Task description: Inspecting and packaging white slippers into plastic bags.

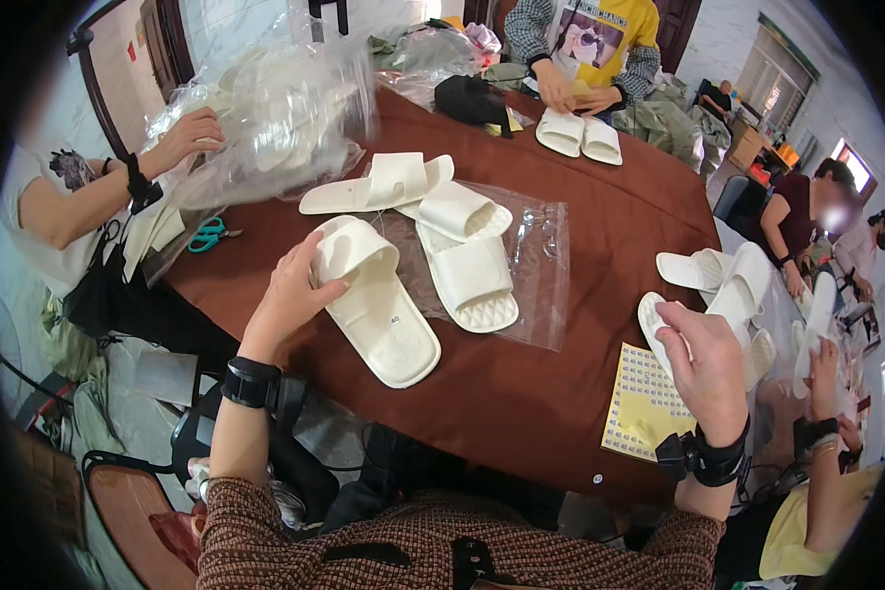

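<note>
My left hand [287, 300] grips a cream slipper [388, 334] by the side of its strap, thumb at the strap's opening. A small round sticker lies on its insole. My right hand [703, 364] has thumb and forefinger curled together over the yellow sticker sheet [634, 418]; whatever they pinch is too small or hidden to make out. Just behind those fingers lies another cream slipper [649, 313], partly covered by the hand. Beyond the held slipper, several more cream slippers [472, 270] overlap on a clear plastic bag [543, 295].
At left, a person's hand [192, 133] touches clear bags [275, 108] of slippers, near teal scissors [208, 234]. Across the brown-covered table [560, 393], a person handles a white pair [580, 136]. A slipper pile [742, 280] and other people are at right. A loose sticker [598, 479] lies by the near edge.
</note>
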Demonstrator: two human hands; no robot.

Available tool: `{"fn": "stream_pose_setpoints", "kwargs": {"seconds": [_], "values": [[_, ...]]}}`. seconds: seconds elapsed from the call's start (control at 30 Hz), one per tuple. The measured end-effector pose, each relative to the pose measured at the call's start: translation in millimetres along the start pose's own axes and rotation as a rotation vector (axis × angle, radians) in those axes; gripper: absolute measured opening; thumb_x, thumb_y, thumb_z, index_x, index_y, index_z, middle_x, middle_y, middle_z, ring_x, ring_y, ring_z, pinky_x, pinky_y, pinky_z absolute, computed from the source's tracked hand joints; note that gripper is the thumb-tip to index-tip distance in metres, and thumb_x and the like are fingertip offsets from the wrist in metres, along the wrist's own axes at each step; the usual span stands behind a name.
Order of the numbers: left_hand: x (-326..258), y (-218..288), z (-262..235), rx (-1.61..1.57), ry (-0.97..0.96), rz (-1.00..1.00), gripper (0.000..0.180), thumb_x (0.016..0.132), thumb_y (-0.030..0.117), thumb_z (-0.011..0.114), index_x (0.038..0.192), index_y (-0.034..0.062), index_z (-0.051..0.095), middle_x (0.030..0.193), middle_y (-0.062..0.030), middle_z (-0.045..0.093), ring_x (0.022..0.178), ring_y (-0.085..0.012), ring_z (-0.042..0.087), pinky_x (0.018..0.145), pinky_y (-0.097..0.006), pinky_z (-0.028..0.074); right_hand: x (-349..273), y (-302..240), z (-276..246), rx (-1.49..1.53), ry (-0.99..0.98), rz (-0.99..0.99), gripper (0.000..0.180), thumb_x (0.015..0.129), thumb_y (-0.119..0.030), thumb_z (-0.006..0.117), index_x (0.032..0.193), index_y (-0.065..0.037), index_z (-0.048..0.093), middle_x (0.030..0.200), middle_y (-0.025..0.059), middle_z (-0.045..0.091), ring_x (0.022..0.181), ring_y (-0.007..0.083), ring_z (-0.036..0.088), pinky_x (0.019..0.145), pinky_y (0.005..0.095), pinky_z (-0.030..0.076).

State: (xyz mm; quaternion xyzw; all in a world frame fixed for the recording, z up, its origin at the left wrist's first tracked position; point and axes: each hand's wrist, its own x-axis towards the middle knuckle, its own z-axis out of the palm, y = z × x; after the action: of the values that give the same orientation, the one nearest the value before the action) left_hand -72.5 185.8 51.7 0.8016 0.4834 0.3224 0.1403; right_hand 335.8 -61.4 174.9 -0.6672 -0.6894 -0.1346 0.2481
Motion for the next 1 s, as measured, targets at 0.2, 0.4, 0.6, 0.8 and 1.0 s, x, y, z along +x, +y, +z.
{"fn": "stream_pose_setpoints", "kwargs": {"seconds": [0.2, 0.4, 0.6, 0.8, 1.0], "values": [[4, 10, -6, -0.051, -0.018, -0.071, 0.077, 0.07, 0.027, 0.079, 0.138, 0.0027, 0.052, 0.123, -0.0208, 0.057, 0.114, -0.0347, 0.056, 0.097, -0.042, 0.047, -5, -1, -1, -0.008, -0.029, -0.07, 0.022, 0.084, -0.008, 0.071, 0.105, -0.001, 0.068, 0.09, 0.015, 0.07, 0.085, 0.0327, 0.065, 0.08, 0.0412, 0.047], [13, 32, -24, -0.051, 0.128, 0.065, 0.07, 0.07, 0.019, 0.08, 0.134, 0.0052, 0.055, 0.113, -0.0086, 0.059, 0.099, -0.019, 0.058, 0.085, -0.032, 0.05, -15, 5, -7, -0.031, -0.044, -0.051, 0.02, 0.085, -0.008, 0.07, 0.104, -0.001, 0.068, 0.09, 0.0154, 0.071, 0.084, 0.0336, 0.065, 0.08, 0.042, 0.047], [67, 66, -54, -0.339, 0.244, 0.04, 0.061, 0.076, 0.021, 0.078, 0.13, 0.0009, 0.058, 0.103, -0.0087, 0.064, 0.094, -0.0173, 0.06, 0.083, -0.031, 0.051, -21, 10, -9, -0.036, -0.05, -0.025, 0.019, 0.086, -0.012, 0.069, 0.104, -0.003, 0.068, 0.088, 0.0151, 0.071, 0.083, 0.0341, 0.065, 0.08, 0.0421, 0.047], [97, 107, -93, -0.427, 0.293, 0.083, 0.054, 0.083, 0.025, 0.074, 0.128, -0.0004, 0.059, 0.092, -0.0071, 0.066, 0.086, -0.0127, 0.06, 0.075, -0.027, 0.049, -26, 10, -7, -0.008, -0.085, -0.006, 0.019, 0.088, -0.014, 0.068, 0.105, -0.005, 0.068, 0.089, 0.0147, 0.071, 0.083, 0.0333, 0.065, 0.082, 0.042, 0.047], [92, 166, -101, -0.568, 0.197, 0.174, 0.054, 0.085, 0.026, 0.069, 0.129, -0.0039, 0.057, 0.096, -0.0093, 0.069, 0.092, -0.014, 0.062, 0.086, -0.027, 0.046, -27, 11, -11, -0.003, -0.105, 0.013, 0.02, 0.089, -0.015, 0.067, 0.107, -0.005, 0.067, 0.091, 0.0149, 0.071, 0.087, 0.0328, 0.066, 0.083, 0.041, 0.047]]}}
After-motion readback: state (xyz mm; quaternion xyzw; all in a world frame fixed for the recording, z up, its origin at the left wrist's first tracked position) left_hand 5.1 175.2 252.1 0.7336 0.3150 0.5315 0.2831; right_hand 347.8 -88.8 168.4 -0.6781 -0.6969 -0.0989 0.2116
